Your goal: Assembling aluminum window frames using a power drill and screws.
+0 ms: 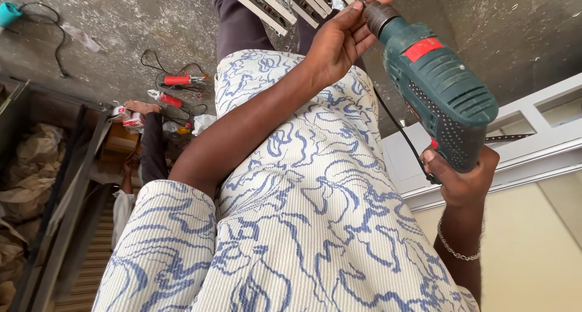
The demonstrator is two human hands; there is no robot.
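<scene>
A person in a white shirt with blue swirling print stands over a concrete floor [145, 27], holding a green corded electric drill [438, 85] high and to the right. The right hand [464, 179] is closed around the drill's pistol grip from below, a thin chain bracelet [456, 250] at the wrist. The left hand [342, 36] reaches across the body, its fingers [364, 9] wrapped about the dark chuck [379, 15] at the drill's far end, where a slim bit tip just shows. The black power cord [400, 130] drops from the handle along the person's right side.

The work in hand looks like seating or tightening the bit in the chuck, the tool pointed away towards a white slatted frame [285, 3] lying on the floor beyond. By that reading, the next move calls for a firm twist at the chuck with the drill body held steady, then a check that the bit sits straight.

To the right, a white panelled door frame [533, 136] lies flat. On the floor at left, red-handled tools [179, 80] rest among loose black wires, near a second person's foot in a red-and-white sandal [130, 115]. Crumpled brown paper [30, 166] fills the near left edge.
</scene>
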